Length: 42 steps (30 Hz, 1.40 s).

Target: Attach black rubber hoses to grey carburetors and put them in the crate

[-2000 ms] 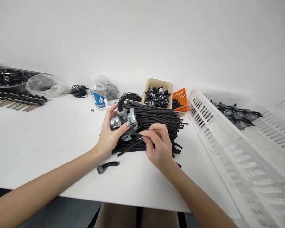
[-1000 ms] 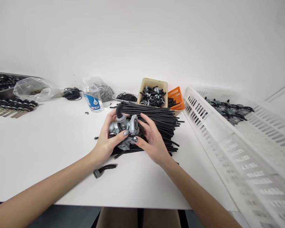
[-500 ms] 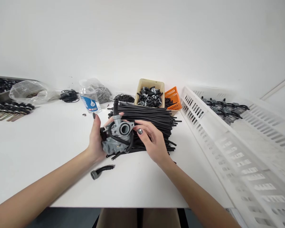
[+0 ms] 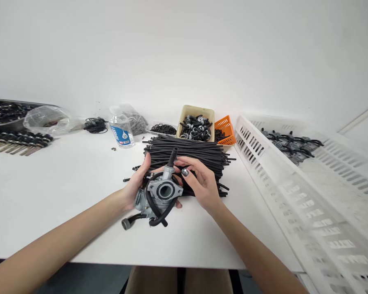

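Cradling one carburetor (image 4: pixel 155 188) above the desk (image 4: pixel 88 171), the left hand (image 4: pixel 135 188) wraps it, thumb at its side, fingers curled behind. Its long axis tilts: the black boot (image 4: pixel 172 157) points up and slightly right, the bore faces the wearer. The right hand (image 4: pixel 205 185) is half curled beside it, thumb and fingertips parted; I cannot tell if they touch it. One grey-ended elbow (image 4: pixel 135 219) lies toward the desk's front edge. Black tubes (image 4: pixel 190 148), too many to count, crowd behind; one white crate (image 4: pixel 272 173) lines the right edge. White desktop stretches leftward.
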Each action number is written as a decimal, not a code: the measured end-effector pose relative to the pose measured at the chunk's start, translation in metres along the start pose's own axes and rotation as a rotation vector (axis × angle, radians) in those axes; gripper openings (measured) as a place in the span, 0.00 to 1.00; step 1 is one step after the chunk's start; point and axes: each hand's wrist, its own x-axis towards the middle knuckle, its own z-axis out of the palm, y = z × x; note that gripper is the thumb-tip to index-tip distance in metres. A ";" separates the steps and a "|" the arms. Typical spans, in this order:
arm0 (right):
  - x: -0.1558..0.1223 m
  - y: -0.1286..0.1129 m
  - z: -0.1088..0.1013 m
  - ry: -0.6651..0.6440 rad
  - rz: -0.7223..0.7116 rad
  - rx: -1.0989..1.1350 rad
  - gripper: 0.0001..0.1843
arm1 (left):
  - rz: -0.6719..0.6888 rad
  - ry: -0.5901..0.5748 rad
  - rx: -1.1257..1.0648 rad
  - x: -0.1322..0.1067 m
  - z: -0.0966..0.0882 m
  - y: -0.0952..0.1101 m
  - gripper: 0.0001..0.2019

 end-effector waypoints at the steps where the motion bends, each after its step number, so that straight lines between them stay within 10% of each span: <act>1: 0.000 0.000 0.000 -0.015 -0.016 0.002 0.16 | -0.036 -0.033 -0.011 0.000 0.000 0.000 0.41; 42: 0.008 -0.001 -0.001 -0.247 0.125 0.436 0.13 | -0.248 -0.253 0.017 0.000 -0.011 -0.011 0.43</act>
